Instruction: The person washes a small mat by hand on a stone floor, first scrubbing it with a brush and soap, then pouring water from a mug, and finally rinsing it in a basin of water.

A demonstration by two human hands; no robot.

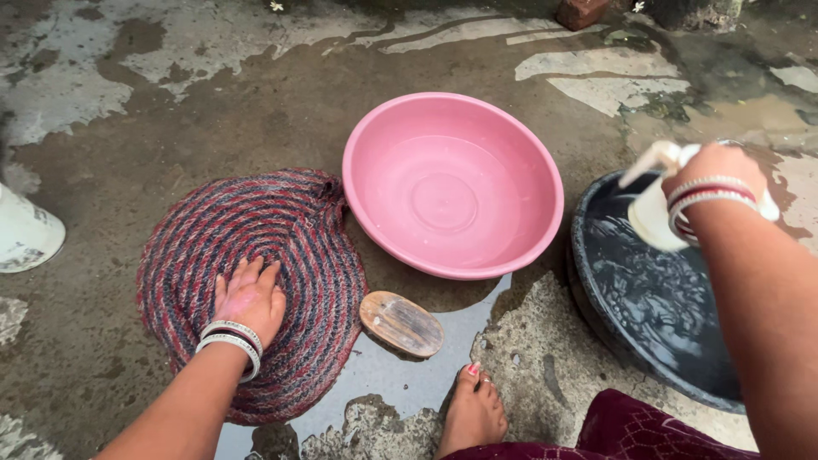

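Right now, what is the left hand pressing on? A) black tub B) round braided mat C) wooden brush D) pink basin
B: the left hand lies flat, palm down, on the round braided mat, apart from the pink basin and wooden brush.

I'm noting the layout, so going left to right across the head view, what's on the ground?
White container → round braided mat with the left hand flat on it → wooden brush → pink basin → dark tub of water, right hand above it holding a white object.
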